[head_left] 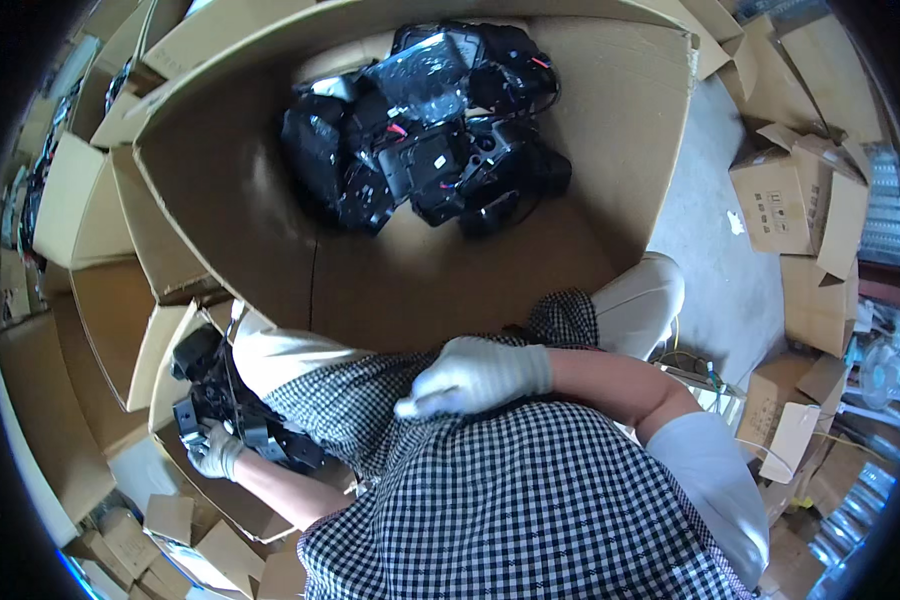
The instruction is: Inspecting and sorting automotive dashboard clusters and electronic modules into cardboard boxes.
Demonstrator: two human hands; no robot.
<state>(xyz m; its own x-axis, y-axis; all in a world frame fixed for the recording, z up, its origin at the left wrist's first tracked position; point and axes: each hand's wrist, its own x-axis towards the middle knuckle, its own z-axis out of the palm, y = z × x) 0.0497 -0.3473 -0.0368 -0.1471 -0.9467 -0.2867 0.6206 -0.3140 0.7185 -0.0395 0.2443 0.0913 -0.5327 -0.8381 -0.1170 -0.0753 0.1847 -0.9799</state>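
Observation:
My left hand (215, 452), in a pale knit glove, reaches down into a cardboard box (166, 385) at my left. Its fingers are closed at the edge of a black plastic part (184, 415); more black parts (235, 395) with cables lie beside it. My right hand (478, 376), gloved the same way, rests across my lap over a checked apron (470, 490). Its fingers are curled together, and whatever they may hold is hidden. Ahead of me, a large open carton (420, 285) contains a pile of black plastic devices (440, 165), with a clear plastic bag (425, 75) on top.
Open cardboard boxes (90, 215) crowd the left side. More cartons (780, 205) are stacked at the right, beyond a strip of grey floor (715, 170). Clear plastic packaging (860, 510) lies at the lower right. The big carton's near wall stands against my knees.

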